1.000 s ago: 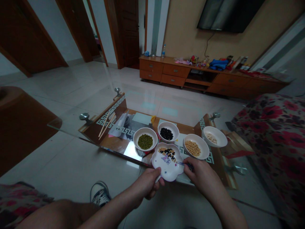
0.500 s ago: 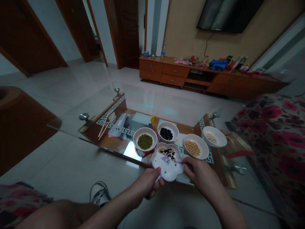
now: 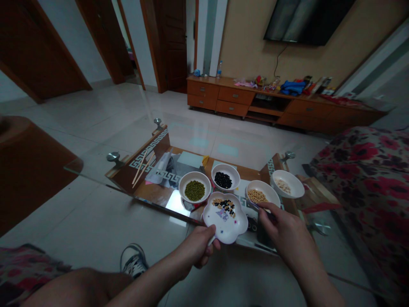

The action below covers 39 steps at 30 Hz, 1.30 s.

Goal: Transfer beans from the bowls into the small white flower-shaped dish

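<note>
My left hand [image 3: 204, 244] is closed on the short handle of a white flower-shaped plate [image 3: 225, 232], which has a cartoon print and mixed black and yellow beans near its far edge. My right hand [image 3: 281, 226] pinches slim tweezers [image 3: 254, 205], largely hidden by the fingers, with their tip at the near left rim of the bowl of yellow soybeans [image 3: 270, 197]. Whether the tips hold a bean is too small to tell. Behind the plate stand a bowl of green mung beans [image 3: 194, 190] and a bowl of black beans [image 3: 223, 180].
A fourth white bowl [image 3: 295, 187] with pale flat pieces stands at the right of the glass table [image 3: 96, 174]. Wooden chopsticks [image 3: 140, 172] lie at the left. A brown paper bag [image 3: 319, 192] is beyond the fourth bowl, near a flower-patterned cover [image 3: 367, 183].
My right hand has moved right with the tweezers, from the beans on the plate to the soybean bowl. My left hand and the plate have stayed nearly in place.
</note>
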{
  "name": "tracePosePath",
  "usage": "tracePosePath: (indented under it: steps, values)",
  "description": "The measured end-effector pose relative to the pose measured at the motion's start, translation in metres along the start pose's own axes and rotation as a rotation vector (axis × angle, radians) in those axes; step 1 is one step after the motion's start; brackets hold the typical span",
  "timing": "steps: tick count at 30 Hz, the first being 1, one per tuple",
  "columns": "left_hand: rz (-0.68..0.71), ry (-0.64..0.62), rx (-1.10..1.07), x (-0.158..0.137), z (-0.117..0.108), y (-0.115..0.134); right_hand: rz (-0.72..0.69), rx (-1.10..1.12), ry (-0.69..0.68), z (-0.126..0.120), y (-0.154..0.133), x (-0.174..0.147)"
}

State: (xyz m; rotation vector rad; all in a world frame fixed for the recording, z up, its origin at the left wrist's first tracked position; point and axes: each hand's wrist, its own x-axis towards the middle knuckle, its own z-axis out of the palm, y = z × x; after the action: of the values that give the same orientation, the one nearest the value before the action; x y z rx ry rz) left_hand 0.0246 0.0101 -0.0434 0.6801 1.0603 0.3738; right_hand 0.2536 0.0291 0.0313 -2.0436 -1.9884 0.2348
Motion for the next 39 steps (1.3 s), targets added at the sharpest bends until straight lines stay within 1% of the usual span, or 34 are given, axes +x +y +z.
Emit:
tracePosePath:
  steps: [2,4,7,10,13,15,21,24,28,39]
  values:
    - [-0.002,0.003,-0.004,0.0,0.0,0.0,0.068,-0.087,0.094,-0.005,0.002,0.0]
    - [-0.013,0.009,-0.006,0.0,0.0,0.0,0.133,-0.176,0.14,-0.008,0.003,0.0]
    - [-0.03,0.016,-0.012,-0.001,0.0,0.001,0.174,-0.23,0.128,-0.01,0.002,0.0]
    - [-0.028,0.016,-0.007,-0.002,0.001,0.003,0.191,-0.214,0.114,-0.008,0.001,0.001]
    - [-0.011,0.011,0.0,-0.002,0.002,0.003,0.171,-0.108,0.093,-0.003,-0.001,0.001]
    - [-0.007,0.009,-0.005,-0.002,0.001,0.002,0.138,-0.037,0.05,0.0,-0.004,0.001]
    - [-0.014,0.011,-0.007,0.0,0.0,0.0,0.023,0.068,-0.17,0.011,-0.015,0.001]
    - [-0.018,0.01,-0.016,0.0,0.001,0.001,-0.002,0.098,-0.252,0.018,-0.02,0.001]
    - [-0.031,0.019,-0.018,-0.002,0.002,0.003,-0.014,0.084,-0.289,0.026,-0.021,0.001]
    - [-0.011,0.018,-0.004,-0.001,0.001,0.001,-0.045,0.069,-0.298,0.033,-0.018,0.002]
